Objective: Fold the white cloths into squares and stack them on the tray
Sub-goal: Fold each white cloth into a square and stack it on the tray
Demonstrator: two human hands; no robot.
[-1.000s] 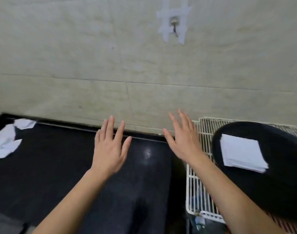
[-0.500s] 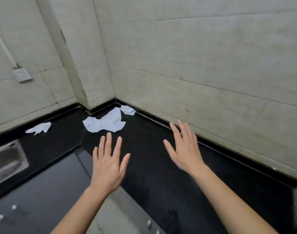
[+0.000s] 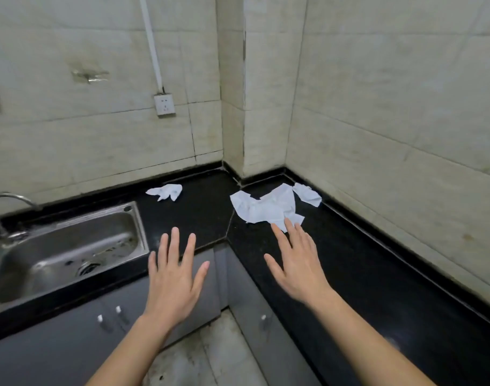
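Observation:
A large crumpled white cloth [image 3: 266, 207] lies on the black counter near the inner corner. A smaller crumpled cloth [image 3: 307, 194] lies just behind it by the wall. A third crumpled cloth [image 3: 165, 191] lies further left, behind the sink. My right hand [image 3: 296, 263] is spread flat, its fingertips at the near edge of the large cloth. My left hand [image 3: 174, 277] hovers with straight fingers over the counter's front edge, holding nothing. The tray is out of view.
A steel sink [image 3: 68, 246] with a tap [image 3: 1, 207] is set in the counter at left. The black counter [image 3: 377, 274] wraps an L-shaped corner under tiled walls. A wall socket [image 3: 164, 105] hangs above. Grey cabinet doors [image 3: 71, 344] and floor lie below.
The view has swung left, away from the tray and wire rack to the corner and sink. Both hands stay spread; the right hand now reaches the large cloth's edge.

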